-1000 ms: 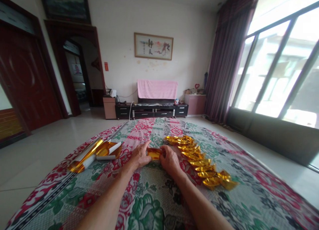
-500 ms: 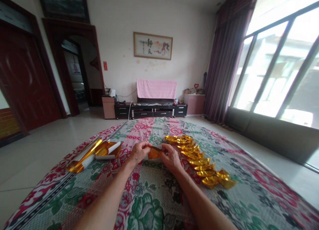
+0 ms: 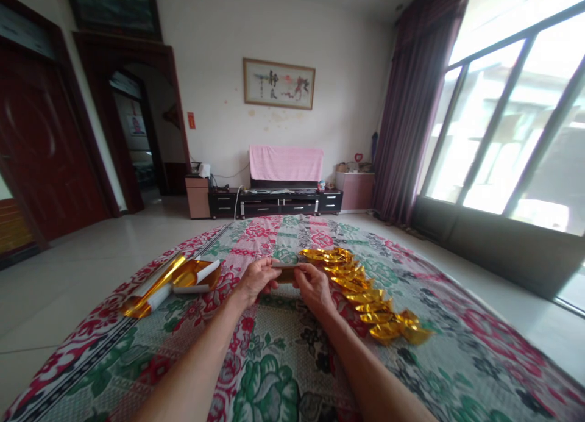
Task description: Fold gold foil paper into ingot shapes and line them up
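Observation:
Between my hands is a small piece of gold foil paper [image 3: 287, 275], gripped at both ends above the cloth. My left hand [image 3: 259, 280] pinches its left end, fingers closed. At the right end, my right hand [image 3: 313, 286] holds it between thumb and fingers. To the right of my hands runs a row of folded gold paper ingots [image 3: 365, 296], several of them, lying close together. Over on the left lie loose sheets of gold foil paper [image 3: 185, 277] with white backs, partly curled.
A flowered cloth [image 3: 267, 385] covers the broad surface in front of me. Beyond it, a low black TV cabinet [image 3: 278, 208] stands against the wall, with a pink cloth [image 3: 286, 163] draped over the screen. Purple curtains [image 3: 406, 117] and a large window are on the right.
The foil piece between my hands has tipped, so a pale upper edge shows and less of its gold face is seen. Both hands keep their hold in nearly the same place.

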Demonstrator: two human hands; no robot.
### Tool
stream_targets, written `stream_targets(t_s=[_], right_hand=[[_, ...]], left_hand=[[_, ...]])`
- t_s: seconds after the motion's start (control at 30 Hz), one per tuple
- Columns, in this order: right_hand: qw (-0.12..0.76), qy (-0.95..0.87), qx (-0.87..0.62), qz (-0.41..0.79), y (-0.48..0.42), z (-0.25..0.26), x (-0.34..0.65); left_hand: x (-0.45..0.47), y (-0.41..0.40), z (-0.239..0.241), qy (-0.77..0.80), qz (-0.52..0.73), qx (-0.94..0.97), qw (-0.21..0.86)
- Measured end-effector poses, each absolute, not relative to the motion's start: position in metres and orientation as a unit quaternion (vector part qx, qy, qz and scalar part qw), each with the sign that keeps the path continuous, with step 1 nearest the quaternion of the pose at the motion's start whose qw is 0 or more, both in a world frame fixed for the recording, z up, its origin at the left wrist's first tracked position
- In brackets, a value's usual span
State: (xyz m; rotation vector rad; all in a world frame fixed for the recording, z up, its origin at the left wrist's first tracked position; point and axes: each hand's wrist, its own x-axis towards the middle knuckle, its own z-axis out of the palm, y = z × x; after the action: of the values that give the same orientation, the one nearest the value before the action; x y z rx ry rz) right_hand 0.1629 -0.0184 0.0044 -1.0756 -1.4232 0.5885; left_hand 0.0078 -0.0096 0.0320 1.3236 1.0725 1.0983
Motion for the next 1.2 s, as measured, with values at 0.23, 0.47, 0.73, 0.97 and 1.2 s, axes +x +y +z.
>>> stream_targets(t_s=[0.23,0.47,0.73,0.97,1.2], right_hand=[[0.584,-0.612,-0.453,0.284,-0.023,0.012,0.165],[0.613,-0.611,-0.429,0.257,-0.023,0.016,0.165],[0.564,-0.558,-0.412,0.448,-0.025,0.019,0.166],[0.603,-0.527,-0.370,0.471,-0.020,0.014,0.164],[0.649,-0.553,-0.398,0.337,-0.020,0.015,0.159]], left_hand=[[0.006,-0.012,0.031,0.424,0.451,0.541,0.569],[0.008,-0.011,0.030,0.417,0.473,0.565,0.533],[0.009,-0.016,0.038,0.418,0.519,0.608,0.431],[0.012,-0.013,0.037,0.412,0.520,0.640,0.387],[0.013,-0.011,0.035,0.395,0.548,0.634,0.375]])
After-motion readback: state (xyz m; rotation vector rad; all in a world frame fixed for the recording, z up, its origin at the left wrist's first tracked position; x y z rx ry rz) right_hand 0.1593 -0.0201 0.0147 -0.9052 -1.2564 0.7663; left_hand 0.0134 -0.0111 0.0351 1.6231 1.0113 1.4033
